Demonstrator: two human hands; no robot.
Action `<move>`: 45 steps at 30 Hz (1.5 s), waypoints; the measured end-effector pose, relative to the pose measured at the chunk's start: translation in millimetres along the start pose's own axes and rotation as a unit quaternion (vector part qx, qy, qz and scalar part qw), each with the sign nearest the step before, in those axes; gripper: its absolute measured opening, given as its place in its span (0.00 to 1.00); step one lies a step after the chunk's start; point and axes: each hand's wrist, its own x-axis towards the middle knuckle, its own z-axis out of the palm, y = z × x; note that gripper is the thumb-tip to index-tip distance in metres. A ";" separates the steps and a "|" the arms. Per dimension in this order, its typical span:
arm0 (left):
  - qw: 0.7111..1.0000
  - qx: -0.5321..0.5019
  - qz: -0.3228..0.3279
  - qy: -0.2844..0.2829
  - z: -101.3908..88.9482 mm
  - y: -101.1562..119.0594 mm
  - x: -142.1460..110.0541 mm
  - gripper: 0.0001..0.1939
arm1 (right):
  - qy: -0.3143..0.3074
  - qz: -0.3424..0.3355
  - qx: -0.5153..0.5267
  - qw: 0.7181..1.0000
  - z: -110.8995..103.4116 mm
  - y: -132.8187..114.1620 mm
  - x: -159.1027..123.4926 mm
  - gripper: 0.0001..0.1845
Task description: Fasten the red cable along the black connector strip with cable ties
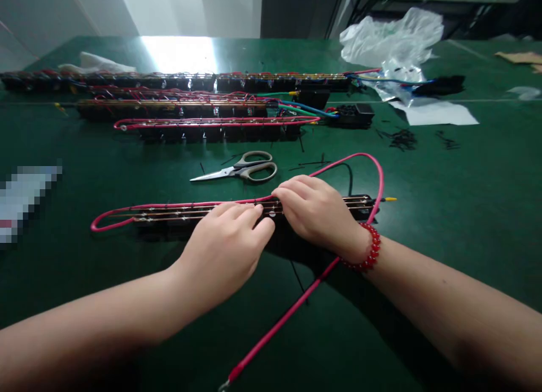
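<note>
A long black strip assembly with thin metal rods along its top lies crosswise in front of me. A red cable runs along its back edge, loops round its left end and over its right end, then crosses under my right wrist towards me. My left hand rests on the middle of the strip, fingers bent and thumb close to them; whatever they pinch is hidden. Closed fingers of my right hand press on the red cable at the strip's back edge. Thin black ties show along the cable.
Behind the strip lie scissors, blades pointing left. Several similar wired strips stretch across the green table. At right are loose black ties, white paper and a clear plastic bag. A blurred-out item sits far left.
</note>
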 end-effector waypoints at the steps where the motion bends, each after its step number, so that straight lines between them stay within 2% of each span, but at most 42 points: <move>1: 1.000 -0.006 0.006 0.030 4.2 2.0 -2.1 0.07 | -0.003 -0.007 -0.001 1.000 0.2 -0.2 -1.6 0.11; 2: 0.998 -0.011 0.034 0.049 9.0 4.1 -3.6 0.08 | -0.004 -0.012 0.000 1.000 0.1 -0.3 -2.6 0.11; 3: 0.995 -0.022 0.090 0.049 14.2 5.7 -4.6 0.09 | -0.004 -0.013 0.003 1.000 -0.1 -0.1 -3.2 0.11; 5: 0.978 -0.062 0.200 0.019 24.2 6.4 -5.1 0.11 | -0.006 -0.016 0.006 1.000 -0.5 0.6 -3.9 0.12; 6: 0.968 -0.084 0.236 0.000 28.3 5.1 -4.8 0.12 | -0.009 -0.018 0.006 1.000 -0.6 1.0 -4.0 0.11; 8: 0.958 -0.116 0.261 -0.025 33.5 -0.3 -4.2 0.12 | -0.019 -0.018 0.009 1.000 -1.0 1.5 -4.1 0.11; 13: 0.960 -0.122 0.244 -0.057 30.1 -14.4 -4.3 0.09 | -0.033 -0.014 0.023 0.999 -2.4 1.3 -3.8 0.11; 19: 0.958 -0.099 0.252 -0.095 21.8 -12.5 -3.0 0.09 | -0.013 -0.019 0.033 0.999 -2.7 2.6 -3.7 0.09; 24: 0.947 -0.173 0.267 -0.054 24.9 -11.9 -5.0 0.09 | 0.008 -0.028 0.039 0.999 -3.3 3.6 -3.0 0.09; 28: 0.933 -0.196 0.294 -0.063 26.3 -13.2 -6.3 0.12 | 0.007 -0.027 0.045 0.999 -3.6 3.6 -2.8 0.09; 32: 0.938 -0.186 0.288 -0.054 27.5 -14.5 -6.3 0.13 | 0.012 -0.031 0.048 0.998 -2.9 4.3 -2.9 0.09; 35: 0.940 -0.177 0.288 -0.040 28.6 -14.3 -6.4 0.10 | 0.014 -0.032 0.047 0.998 -2.6 4.8 -2.8 0.09; 37: 0.944 -0.173 0.278 -0.046 28.8 -14.1 -6.1 0.08 | 0.009 -0.029 0.048 0.998 -2.9 4.9 -2.7 0.09; 45: 0.952 -0.173 0.240 -0.073 23.1 -7.9 -6.6 0.09 | 0.008 -0.026 0.053 0.998 -3.3 4.9 -3.1 0.09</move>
